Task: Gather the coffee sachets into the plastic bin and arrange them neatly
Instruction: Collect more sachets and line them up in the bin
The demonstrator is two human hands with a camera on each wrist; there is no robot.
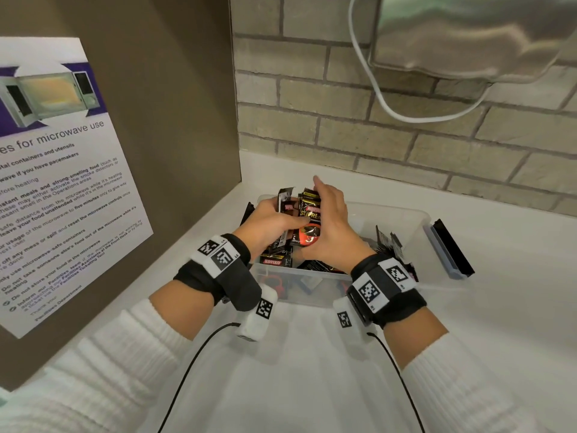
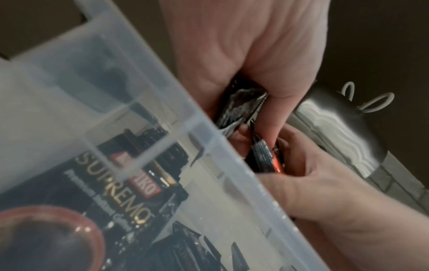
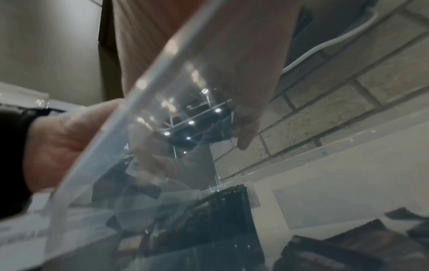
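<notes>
A clear plastic bin (image 1: 409,215) stands on the white counter. Above its left end I hold an upright bundle of black coffee sachets (image 1: 309,214) between both hands. My left hand (image 1: 268,220) grips the bundle from the left, and my right hand (image 1: 331,220) clasps it from the right with the thumb under its lower end. In the left wrist view my left hand (image 2: 243,55) curls round crumpled sachets (image 2: 239,104) just over the bin rim (image 2: 209,146). More sachets (image 1: 278,260) lie loose in the bin, and a small stack (image 1: 390,242) stands at its right side.
A brown panel with a microwave notice (image 1: 62,182) closes off the left. The brick wall (image 1: 343,135) runs behind the bin. A steel appliance (image 1: 468,35) with a white cable hangs at the upper right. The bin's lid (image 1: 449,248) leans at its right end.
</notes>
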